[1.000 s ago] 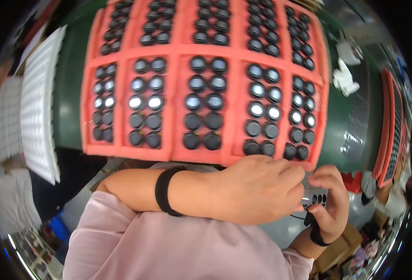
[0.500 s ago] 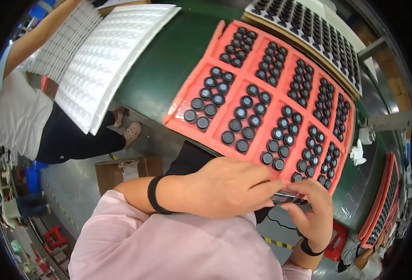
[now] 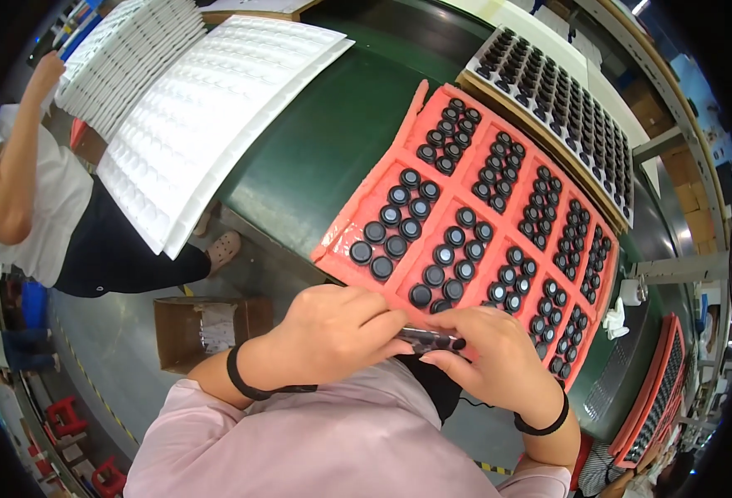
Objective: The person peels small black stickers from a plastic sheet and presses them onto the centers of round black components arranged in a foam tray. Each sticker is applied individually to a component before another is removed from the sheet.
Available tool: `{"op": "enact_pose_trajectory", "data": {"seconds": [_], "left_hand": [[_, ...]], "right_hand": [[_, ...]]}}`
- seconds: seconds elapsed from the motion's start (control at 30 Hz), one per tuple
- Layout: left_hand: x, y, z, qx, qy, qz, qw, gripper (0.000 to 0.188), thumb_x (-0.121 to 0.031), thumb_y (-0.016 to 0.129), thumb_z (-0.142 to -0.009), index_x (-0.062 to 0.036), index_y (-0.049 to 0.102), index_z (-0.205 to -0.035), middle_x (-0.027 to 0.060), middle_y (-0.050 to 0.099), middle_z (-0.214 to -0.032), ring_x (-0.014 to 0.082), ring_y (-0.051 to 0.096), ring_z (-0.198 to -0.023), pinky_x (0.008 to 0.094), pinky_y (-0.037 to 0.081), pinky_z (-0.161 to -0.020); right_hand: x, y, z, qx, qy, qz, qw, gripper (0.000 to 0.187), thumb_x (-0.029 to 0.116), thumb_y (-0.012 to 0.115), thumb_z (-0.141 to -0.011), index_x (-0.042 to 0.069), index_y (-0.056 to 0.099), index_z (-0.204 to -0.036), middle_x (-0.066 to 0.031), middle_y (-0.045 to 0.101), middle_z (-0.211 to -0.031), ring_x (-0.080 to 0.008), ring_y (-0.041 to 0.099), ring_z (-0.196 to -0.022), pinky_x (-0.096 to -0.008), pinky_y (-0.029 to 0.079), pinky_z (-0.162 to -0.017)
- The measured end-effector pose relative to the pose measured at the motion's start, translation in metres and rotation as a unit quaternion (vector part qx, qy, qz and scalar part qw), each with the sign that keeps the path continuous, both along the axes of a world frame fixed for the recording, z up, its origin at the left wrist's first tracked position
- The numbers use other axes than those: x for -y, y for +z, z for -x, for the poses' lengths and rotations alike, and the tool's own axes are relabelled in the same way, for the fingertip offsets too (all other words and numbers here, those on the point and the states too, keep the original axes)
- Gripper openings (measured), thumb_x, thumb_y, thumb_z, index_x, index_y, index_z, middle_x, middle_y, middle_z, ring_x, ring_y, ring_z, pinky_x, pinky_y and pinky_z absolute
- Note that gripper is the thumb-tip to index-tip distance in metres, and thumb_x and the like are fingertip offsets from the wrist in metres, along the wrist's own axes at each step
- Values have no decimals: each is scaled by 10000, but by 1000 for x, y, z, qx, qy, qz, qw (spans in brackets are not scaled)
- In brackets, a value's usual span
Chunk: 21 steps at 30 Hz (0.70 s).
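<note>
In front of my chest, a slim dark, glossy piece [image 3: 434, 339] with black round bits at its right end is held between both hands. My left hand [image 3: 333, 332] pinches its left end, with the fingers closed. My right hand [image 3: 492, 353] grips the other end between thumb and fingers. What exactly the piece is cannot be made out, since the fingers cover much of it. Just beyond my hands lies a pink foam tray [image 3: 457, 195], divided into compartments. Black round caps [image 3: 410, 229] stand in pairs of rows in each compartment.
Behind the foam tray, a white tray of dark round parts [image 3: 548, 108] rests on a board. White moulded trays [image 3: 225, 100] lie on the green table [image 3: 299, 141] at left, near a co-worker [image 3: 34, 199]. A cardboard box [image 3: 208, 332] stands on the floor. More pink trays [image 3: 652, 390] lie right.
Both hands, still holding the dark piece, have shifted left in the view. The foam tray sits lower and further right. The co-worker's arm at the left has moved down.
</note>
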State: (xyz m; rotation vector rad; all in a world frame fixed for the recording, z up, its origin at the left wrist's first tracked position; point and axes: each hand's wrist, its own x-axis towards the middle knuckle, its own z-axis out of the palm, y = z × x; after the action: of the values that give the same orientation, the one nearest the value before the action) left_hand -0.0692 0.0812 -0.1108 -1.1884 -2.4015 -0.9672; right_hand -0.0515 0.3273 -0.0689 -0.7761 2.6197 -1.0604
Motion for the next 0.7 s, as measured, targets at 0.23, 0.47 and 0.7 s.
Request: {"op": "enact_pose_trajectory", "data": {"seconds": [0.23, 0.47, 0.7], "left_hand": [[24, -8, 48, 7, 11, 38, 999, 338, -273, 857, -764, -57, 721, -986, 34, 600, -754, 211, 611, -594, 335, 470, -521], [30, -16, 78, 20, -17, 57, 998, 325, -272, 839, -777, -43, 712, -970, 31, 572, -733, 192, 604, -585, 332, 458, -497], [27, -29, 81, 14, -6, 62, 998, 324, -281, 813, -797, -31, 715, -978, 28, 541, -719, 171, 576, -566, 317, 434, -469]], "right_hand": [[8, 11, 63, 1, 4, -8, 1000, 372, 28, 841, -766, 5, 678, -1100, -150, 695, -1111, -317, 666, -1013, -407, 525, -897], [27, 3, 106, 36, 46, -4, 998, 294, -50, 803, -765, 13, 676, -1023, -120, 677, -1018, -303, 647, -960, -399, 515, -864], [38, -13, 119, 47, 81, -17, 995, 222, -62, 796, -752, 18, 676, -921, -110, 670, -930, -305, 644, -909, -399, 508, -809]]}}
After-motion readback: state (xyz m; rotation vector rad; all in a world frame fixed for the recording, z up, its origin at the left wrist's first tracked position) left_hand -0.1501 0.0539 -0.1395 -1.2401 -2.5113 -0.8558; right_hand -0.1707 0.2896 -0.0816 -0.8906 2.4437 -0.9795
